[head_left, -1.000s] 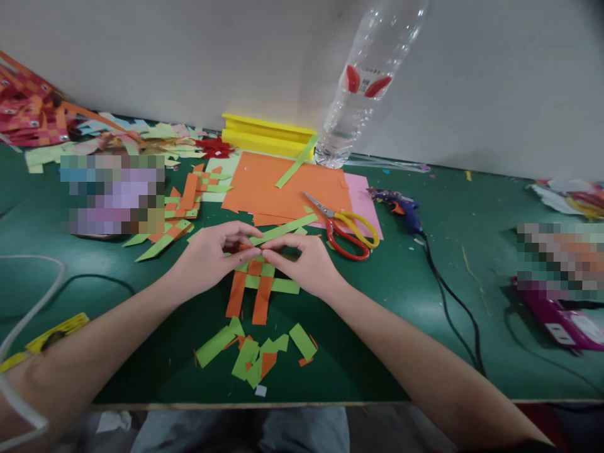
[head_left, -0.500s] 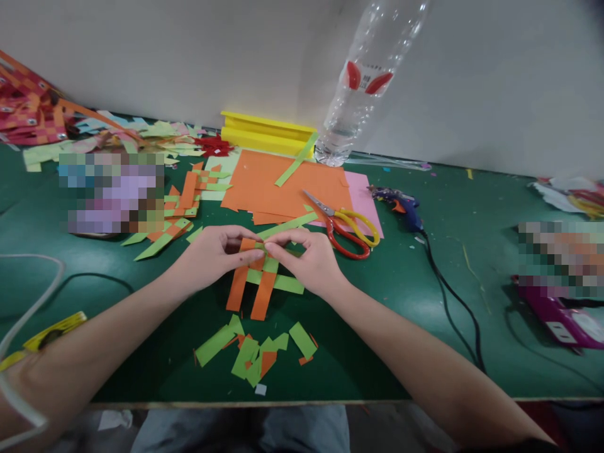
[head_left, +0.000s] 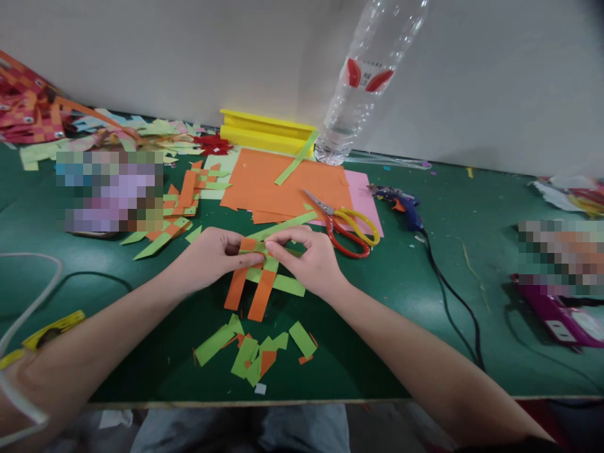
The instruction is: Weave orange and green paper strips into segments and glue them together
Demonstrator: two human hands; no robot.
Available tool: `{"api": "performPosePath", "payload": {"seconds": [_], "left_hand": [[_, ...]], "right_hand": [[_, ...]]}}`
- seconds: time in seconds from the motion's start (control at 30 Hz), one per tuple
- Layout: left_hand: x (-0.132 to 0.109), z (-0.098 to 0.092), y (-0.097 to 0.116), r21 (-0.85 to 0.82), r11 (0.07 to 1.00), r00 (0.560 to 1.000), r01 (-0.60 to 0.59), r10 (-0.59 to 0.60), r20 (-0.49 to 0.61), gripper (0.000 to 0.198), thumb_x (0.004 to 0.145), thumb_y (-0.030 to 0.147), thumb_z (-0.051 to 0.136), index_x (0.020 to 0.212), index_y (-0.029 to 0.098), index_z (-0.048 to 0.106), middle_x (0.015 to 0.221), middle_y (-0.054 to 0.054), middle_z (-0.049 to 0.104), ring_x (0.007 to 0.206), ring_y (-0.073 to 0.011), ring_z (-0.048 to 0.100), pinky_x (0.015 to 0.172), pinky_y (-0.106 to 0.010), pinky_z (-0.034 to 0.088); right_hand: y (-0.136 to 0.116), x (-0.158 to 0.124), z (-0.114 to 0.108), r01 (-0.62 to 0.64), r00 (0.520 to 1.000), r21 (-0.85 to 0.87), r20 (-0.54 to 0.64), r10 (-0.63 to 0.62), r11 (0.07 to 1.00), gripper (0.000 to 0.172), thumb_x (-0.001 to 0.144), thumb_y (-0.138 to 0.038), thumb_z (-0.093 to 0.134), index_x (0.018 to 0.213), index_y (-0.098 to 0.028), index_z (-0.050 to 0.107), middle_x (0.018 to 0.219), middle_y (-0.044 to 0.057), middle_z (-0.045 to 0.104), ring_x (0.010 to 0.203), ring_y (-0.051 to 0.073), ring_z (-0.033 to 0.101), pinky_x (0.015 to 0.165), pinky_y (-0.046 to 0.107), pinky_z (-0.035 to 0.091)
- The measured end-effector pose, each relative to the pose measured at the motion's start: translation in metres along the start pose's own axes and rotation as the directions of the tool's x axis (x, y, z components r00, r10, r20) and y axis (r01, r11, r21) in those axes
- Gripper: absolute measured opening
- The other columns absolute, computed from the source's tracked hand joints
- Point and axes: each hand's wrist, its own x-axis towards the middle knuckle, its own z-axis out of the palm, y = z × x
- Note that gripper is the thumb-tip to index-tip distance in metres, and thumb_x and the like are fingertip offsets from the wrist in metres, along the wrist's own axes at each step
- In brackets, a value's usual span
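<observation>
Between my two hands is a piece of woven paper strips [head_left: 262,294], orange and green, with two orange ends hanging toward me and a green end sticking out to the right. My left hand [head_left: 214,259] grips its upper left part, thumb in front and fingers behind. With thumb and forefinger, my right hand [head_left: 309,257] pinches its upper edge. Just behind the weave a long green strip [head_left: 295,224] lies on the table. Scissors [head_left: 346,223] with one red and one yellow handle rest right of my right hand, points toward the back left.
Green and orange scraps [head_left: 255,352] lie near the front edge. Woven paper pieces [head_left: 182,211] are at left, orange sheets [head_left: 278,182] behind. A plastic bottle [head_left: 358,94] leans at the wall. A blue glue gun [head_left: 401,204] with a black cord lies right, beyond it a purple device [head_left: 559,314].
The lower orange ends of the weave have tilted slightly left. Both hands keep nearly the same place and hold on it.
</observation>
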Motion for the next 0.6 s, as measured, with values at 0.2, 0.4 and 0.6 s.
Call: {"api": "performPosePath", "payload": {"seconds": [0.2, 0.4, 0.6], "left_hand": [[0.0002, 0.0006, 0.0003, -0.027, 1.0, 1.0, 0.0, 0.0, 0.003, 0.049, 0.07, 0.051, 0.069, 0.05, 0.019, 0.038, 0.053, 0.007, 0.022, 0.048, -0.0073, 0.02, 0.045, -0.024, 0.012], [-0.0009, -0.0009, 0.0008, -0.02, 1.0, 1.0, 0.003, -0.002, 0.027, 0.039, 0.07, 0.05, 0.069, 0.055, 0.017, 0.054, 0.051, 0.006, 0.034, 0.046, -0.008, 0.028, 0.045, -0.023, 0.018], [-0.0011, 0.0004, 0.0016, -0.106, 0.994, 1.0, 0.008, -0.005, 0.031, 0.032, 0.068, 0.046, 0.072, 0.059, 0.018, 0.058, 0.051, 0.007, 0.036, 0.047, -0.0084, 0.033, 0.046, -0.023, 0.024]], "right_hand": [[0.0017, -0.0001, 0.0007, -0.012, 1.0, 0.006, -0.014, 0.012, 1.0, 0.01, 0.081, -0.025, 0.066, 0.072, -0.023, 0.069, 0.079, -0.002, 0.075, 0.08, 0.016, 0.067, 0.081, 0.033, 0.049], [0.0022, -0.0009, 0.001, -0.023, 1.0, 0.002, -0.013, 0.023, 1.0, 0.009, 0.081, -0.026, 0.066, 0.073, -0.023, 0.069, 0.079, -0.001, 0.074, 0.08, 0.016, 0.066, 0.082, 0.034, 0.05], [0.0035, 0.0, 0.0006, -0.05, 0.998, 0.033, -0.021, 0.051, 0.998, 0.012, 0.082, -0.029, 0.064, 0.073, -0.023, 0.07, 0.078, 0.0, 0.074, 0.079, 0.016, 0.068, 0.076, 0.031, 0.053]]}}
